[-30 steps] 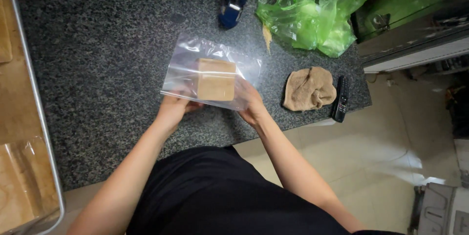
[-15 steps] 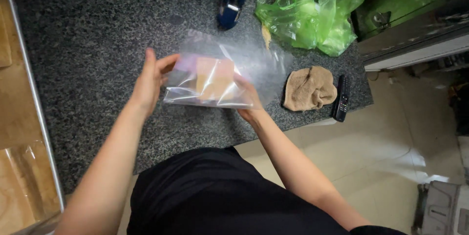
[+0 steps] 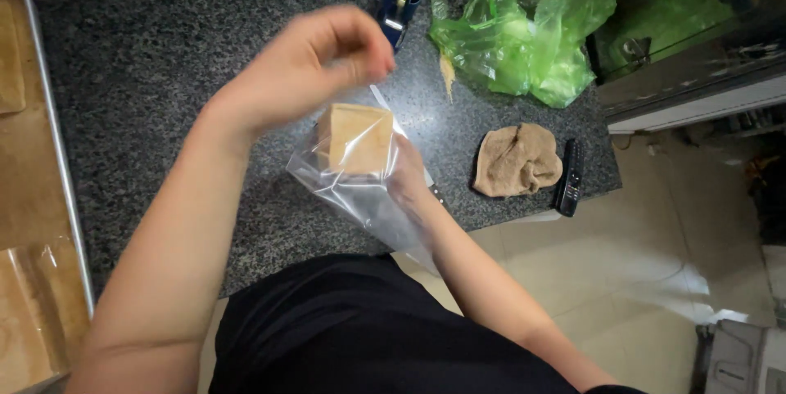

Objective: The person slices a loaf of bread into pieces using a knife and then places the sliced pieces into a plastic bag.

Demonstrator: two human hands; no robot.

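1. A metal baking tray (image 3: pixel 61 173) lined with brown paper is lying at the counter's left edge.
2. The left hand (image 3: pixel 315 63) is curled shut, pinching the top of the clear plastic bag (image 3: pixel 360 193).
3. A tan square slice of bread (image 3: pixel 356 139) is sitting inside the bag, above the speckled dark granite counter (image 3: pixel 164 75).
4. The right hand (image 3: pixel 407 177) is gripping the bag from its side.
5. Risk, as judged: the bag slipping or tearing if pinched loosely.

Single head-worn view — steeply down, close over the granite counter (image 3: pixel 164 75) (floor perhaps at right).
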